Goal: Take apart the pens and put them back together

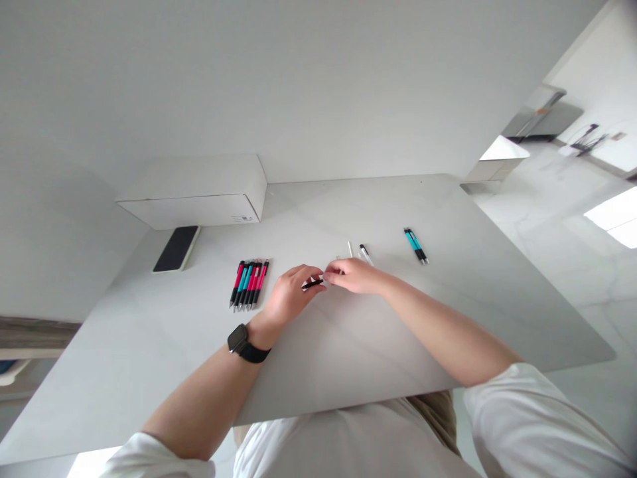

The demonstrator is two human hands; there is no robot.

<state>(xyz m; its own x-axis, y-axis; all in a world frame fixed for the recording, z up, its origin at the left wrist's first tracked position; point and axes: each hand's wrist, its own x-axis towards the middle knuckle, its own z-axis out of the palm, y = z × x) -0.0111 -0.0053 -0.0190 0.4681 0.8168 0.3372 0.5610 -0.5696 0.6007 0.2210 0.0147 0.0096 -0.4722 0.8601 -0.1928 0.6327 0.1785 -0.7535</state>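
Note:
My left hand (292,292), with a black watch on its wrist, pinches a short black pen part (312,283) between thumb and fingers. Fingertips of my right hand (355,275) are closed together at the right end of that part; whatever is between them is too small to make out. Just beyond my right hand lie a clear pen with a black end (365,252) and a thin white stick (350,249), both partly hidden by the hand. Left of my left hand, several red and teal pens with black grips (249,284) lie side by side.
Two teal pens (415,245) lie together at the right. A phone with a dark screen (177,249) rests at the left, in front of a long white box (199,192). The pale table (378,358) meets a wall at the back; its right edge borders the floor.

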